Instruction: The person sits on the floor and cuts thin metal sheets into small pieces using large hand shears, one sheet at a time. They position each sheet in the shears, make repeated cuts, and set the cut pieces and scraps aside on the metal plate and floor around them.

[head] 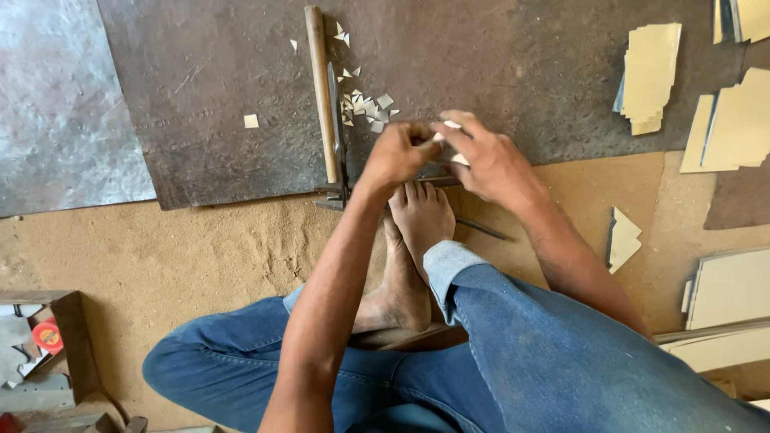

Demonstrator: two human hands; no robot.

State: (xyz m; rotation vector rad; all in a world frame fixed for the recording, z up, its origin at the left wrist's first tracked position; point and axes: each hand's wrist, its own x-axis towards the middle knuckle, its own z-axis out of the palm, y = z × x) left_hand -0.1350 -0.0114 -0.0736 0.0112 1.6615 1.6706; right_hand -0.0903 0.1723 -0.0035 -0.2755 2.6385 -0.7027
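I sit on a sandy floor in blue jeans with a bare foot [419, 220] forward. My left hand [397, 154] and my right hand [491, 160] meet just above the toes, and together they pinch a small pale sheet piece [449, 126] between the fingertips. To the left of my hands stands a bench shear [337, 132] with a long wooden handle [320, 88] lying along it. Small pale triangular offcuts [365, 104] lie scattered beside the blade on a dark rusty metal plate [521, 72].
Stacks of pale yellow sheet pieces [650, 76] lie at the upper right, more sheets [730, 289] at the right edge, and one folded piece [622, 239] on the sand. A grey metal sheet [56, 104] lies at the upper left. A wooden box [68, 337] with scraps sits lower left.
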